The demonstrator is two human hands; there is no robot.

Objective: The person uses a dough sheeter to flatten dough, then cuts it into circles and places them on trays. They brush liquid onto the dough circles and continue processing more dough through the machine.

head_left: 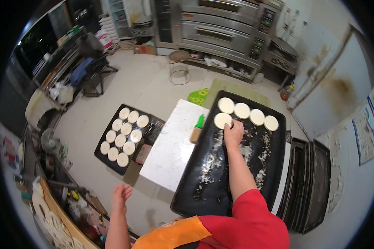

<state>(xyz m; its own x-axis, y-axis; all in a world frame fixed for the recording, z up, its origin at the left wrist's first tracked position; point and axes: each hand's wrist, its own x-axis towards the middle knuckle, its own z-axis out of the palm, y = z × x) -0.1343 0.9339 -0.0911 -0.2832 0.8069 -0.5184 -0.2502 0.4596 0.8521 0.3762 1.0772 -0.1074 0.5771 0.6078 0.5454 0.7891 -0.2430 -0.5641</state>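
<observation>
My right hand [234, 133] reaches over a large black baking tray [214, 182]. Its fingers are on the near right edge of a flat, pale dough round [222, 120], which lies against the tray's far left part. A row of similar dough rounds [242, 111] runs along the far edge of the same tray. Flakes and crumbs [210, 168] are scattered on its dark, shiny surface. My left hand [121, 195] hangs over the floor to the left, its fingers loosely bent and apart, with nothing in it.
A second black tray [105, 156] with several dough rounds stands at the left. Between the trays, a white worktop [166, 155] bears a green-handled brush [197, 129]. Stacked dark trays [316, 186] stand at the right. Beyond are a stool [179, 58] and a steel deck oven [218, 35].
</observation>
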